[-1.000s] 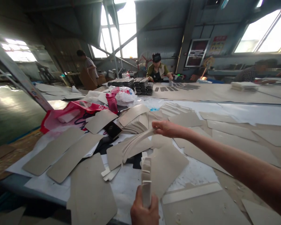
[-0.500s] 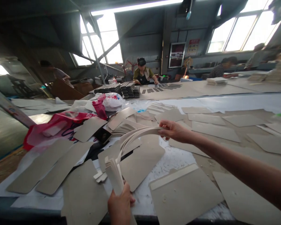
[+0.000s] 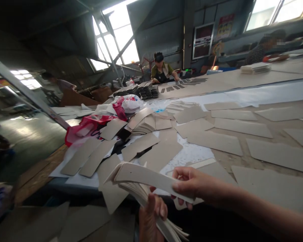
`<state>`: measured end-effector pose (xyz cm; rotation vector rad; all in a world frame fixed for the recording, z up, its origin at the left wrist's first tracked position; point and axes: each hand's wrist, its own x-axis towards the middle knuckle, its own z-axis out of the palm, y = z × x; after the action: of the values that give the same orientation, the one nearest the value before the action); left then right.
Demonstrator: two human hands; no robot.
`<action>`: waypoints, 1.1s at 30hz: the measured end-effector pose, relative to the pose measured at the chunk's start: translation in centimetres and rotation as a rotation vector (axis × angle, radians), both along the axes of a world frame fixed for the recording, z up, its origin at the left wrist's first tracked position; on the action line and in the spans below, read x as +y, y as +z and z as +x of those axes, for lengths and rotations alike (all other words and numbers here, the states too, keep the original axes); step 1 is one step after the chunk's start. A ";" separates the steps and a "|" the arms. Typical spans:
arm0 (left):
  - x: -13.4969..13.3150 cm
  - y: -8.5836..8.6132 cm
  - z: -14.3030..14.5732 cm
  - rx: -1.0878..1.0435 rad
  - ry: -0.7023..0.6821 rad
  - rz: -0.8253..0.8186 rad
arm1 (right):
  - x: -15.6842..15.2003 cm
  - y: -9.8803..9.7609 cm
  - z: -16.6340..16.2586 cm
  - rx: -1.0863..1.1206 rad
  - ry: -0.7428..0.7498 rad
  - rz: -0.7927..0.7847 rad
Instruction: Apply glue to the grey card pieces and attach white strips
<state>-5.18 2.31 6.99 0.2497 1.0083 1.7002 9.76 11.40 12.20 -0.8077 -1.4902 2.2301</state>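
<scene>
A bundle of long grey-beige cardboard strips (image 3: 143, 174) is bent over on itself in front of me, its fold to the left. My right hand (image 3: 188, 185) is closed on the upper end, thumb on top and fingers beneath. Below it, my left hand (image 3: 155, 211) wraps round the lower part of the bundle, where the strip edges fan apart towards the bottom. Behind the fold, flat cardboard pieces (image 3: 164, 153) lie on the table; part of them is hidden by the strips and my hands.
More flat cardboard sheets (image 3: 242, 127) cover the table to the right. A pink plastic bag (image 3: 91, 122) and a stack of cut pieces (image 3: 142, 127) lie at the left. Across the table, a person (image 3: 163, 70) works near dark stacked pieces (image 3: 147, 90). A slanted metal post (image 3: 37, 85) stands left.
The bundle has come down towards me and folded over from an arch. My right hand has lowered and my left hand has shifted rightward. The view has turned and tilted.
</scene>
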 end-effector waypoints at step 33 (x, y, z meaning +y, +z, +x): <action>-6.0 -2.2 2.0 0.213 0.060 -0.369 | -6.8 -3.0 -2.1 -0.167 -0.277 0.391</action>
<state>-3.13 -3.64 4.77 0.1614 1.4779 1.5268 7.67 4.59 9.23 -1.0150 -1.6985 1.6372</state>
